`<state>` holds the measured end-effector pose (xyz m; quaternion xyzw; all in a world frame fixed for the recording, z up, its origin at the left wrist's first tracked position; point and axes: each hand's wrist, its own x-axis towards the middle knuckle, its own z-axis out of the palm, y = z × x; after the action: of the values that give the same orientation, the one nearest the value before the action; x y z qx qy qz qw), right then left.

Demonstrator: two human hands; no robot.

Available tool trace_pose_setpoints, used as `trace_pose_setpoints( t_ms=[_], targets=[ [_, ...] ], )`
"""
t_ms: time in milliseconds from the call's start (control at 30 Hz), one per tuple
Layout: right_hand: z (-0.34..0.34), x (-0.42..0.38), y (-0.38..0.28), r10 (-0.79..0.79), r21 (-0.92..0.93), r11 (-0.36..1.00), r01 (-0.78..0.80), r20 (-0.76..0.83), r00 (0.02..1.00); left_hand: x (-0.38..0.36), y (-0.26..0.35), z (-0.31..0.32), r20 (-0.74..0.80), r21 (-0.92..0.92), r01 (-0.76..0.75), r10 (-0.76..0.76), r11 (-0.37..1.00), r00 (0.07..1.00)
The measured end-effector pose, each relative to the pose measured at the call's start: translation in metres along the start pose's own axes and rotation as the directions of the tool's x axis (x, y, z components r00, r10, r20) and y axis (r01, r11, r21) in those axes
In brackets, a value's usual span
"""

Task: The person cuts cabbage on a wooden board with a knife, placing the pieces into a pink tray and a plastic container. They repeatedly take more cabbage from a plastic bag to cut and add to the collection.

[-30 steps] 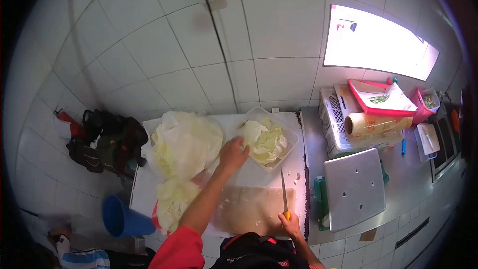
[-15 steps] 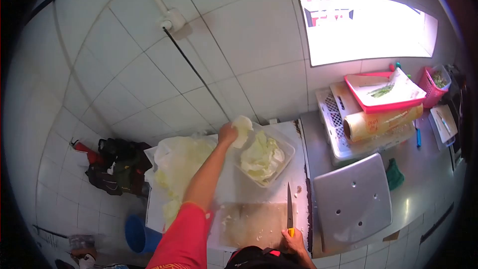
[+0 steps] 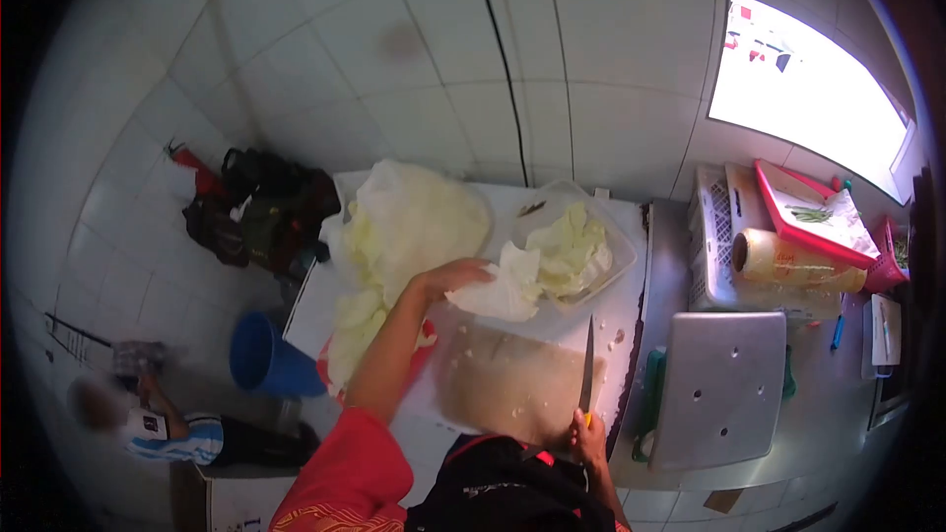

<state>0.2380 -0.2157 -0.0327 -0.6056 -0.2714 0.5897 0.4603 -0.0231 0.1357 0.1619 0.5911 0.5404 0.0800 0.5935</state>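
Observation:
My left hand (image 3: pixel 455 280) is closed on the edge of a pale cabbage leaf (image 3: pixel 505 288), held above the far edge of the cutting board (image 3: pixel 512 384). Part of that leaf overlaps the near side of a clear plastic container (image 3: pixel 621 271), where more cabbage leaves (image 3: pixel 572 246) lie. In my right hand (image 3: pixel 589 438) is a knife (image 3: pixel 588 365) with a yellow handle, its blade pointing away over the board's right side. Small white scraps dot the board.
Left of the board are a plastic bag (image 3: pixel 434 207) and loose leaves (image 3: pixel 357 320). A blue bucket (image 3: pixel 258 360) stands on the floor, near another person (image 3: pixel 187 433). To the right are a grey stool top (image 3: pixel 717 389), a film roll (image 3: pixel 798 261) and a red tray (image 3: pixel 778 187).
My left hand has brought the cabbage leaf from beyond the container toward the board. My right hand still holds the knife. The view has shifted, bringing the other person further into sight.

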Motion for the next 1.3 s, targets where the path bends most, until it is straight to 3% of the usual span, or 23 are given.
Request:
trace_pose_setpoints(
  t_ms=[33,133,233,333,367,467,500,600,700,800,900,1000,1100,1200,1233,1300],
  targets=[
    [0.003,-0.004,-0.007,-0.03,0.001,1.0,0.03,-0.029,0.999,-0.026,-0.003,0.01,0.223,-0.145,0.081,-0.047,0.986,0.974],
    [0.005,-0.017,-0.025,-0.052,0.047,0.998,0.052,-0.009,0.999,-0.032,-0.114,0.051,0.337,-0.305,0.17,-0.061,0.937,0.94],
    [0.008,-0.03,-0.036,-0.101,0.061,0.994,0.095,0.122,0.987,-0.049,-0.177,0.093,0.251,0.067,0.18,-0.191,0.981,0.949],
    [0.018,-0.042,-0.054,-0.162,-0.248,0.943,0.22,0.234,0.959,-0.042,-0.204,0.097,0.417,0.167,0.001,-0.072,0.986,0.906],
    [0.022,-0.042,-0.062,-0.145,-0.424,0.872,0.246,0.255,0.956,-0.041,-0.209,0.098,0.276,0.362,-0.138,0.035,0.922,0.96],
    [0.045,-0.037,-0.074,-0.088,-0.685,0.679,0.264,0.281,0.956,-0.044,-0.187,0.085,0.214,0.471,-0.194,0.102,0.86,0.972],
    [0.059,-0.042,-0.095,0.088,-0.786,0.605,0.13,0.228,0.97,-0.043,-0.188,0.086,0.118,0.479,-0.233,0.2,0.846,0.973],
    [0.066,-0.031,-0.065,0.055,-0.743,0.65,0.156,0.251,0.966,-0.043,-0.19,0.089,0.083,0.534,-0.153,0.128,0.832,0.988],
    [0.071,-0.033,-0.06,0.124,-0.758,0.642,0.114,0.25,0.96,-0.063,-0.2,0.108,-0.058,0.558,-0.112,0.173,0.823,0.983],
    [0.077,-0.038,-0.067,0.184,-0.757,0.65,0.067,0.241,0.953,-0.07,-0.217,0.12,-0.178,0.417,-0.101,0.19,0.903,0.965],
    [0.083,-0.043,-0.062,0.146,-0.752,0.653,0.088,0.239,0.96,-0.085,-0.211,0.13,-0.272,0.458,-0.027,0.169,0.889,0.947],
    [0.091,-0.049,-0.052,0.015,-0.75,0.631,0.198,0.267,0.963,-0.104,-0.195,0.144,-0.436,0.445,0.058,0.16,0.893,0.885],
    [0.094,-0.051,-0.039,-0.017,-0.768,0.608,0.202,0.241,0.97,-0.123,-0.188,0.155,-0.536,0.587,0.019,0.371,0.81,0.758],
    [0.098,-0.057,-0.038,0.006,-0.808,0.566,0.166,0.206,0.979,-0.128,-0.206,0.164,-0.461,0.749,-0.064,0.589,0.66,0.664],
    [0.1,-0.061,-0.043,0.012,-0.823,0.546,0.16,0.198,0.98,-0.129,-0.214,0.169,-0.389,0.779,-0.108,0.611,0.618,0.689],
    [0.107,-0.071,-0.061,0.196,-0.717,0.697,-0.002,0.187,0.963,-0.13,-0.23,0.177,-0.241,0.823,-0.198,0.643,0.533,0.726]
  ],
)
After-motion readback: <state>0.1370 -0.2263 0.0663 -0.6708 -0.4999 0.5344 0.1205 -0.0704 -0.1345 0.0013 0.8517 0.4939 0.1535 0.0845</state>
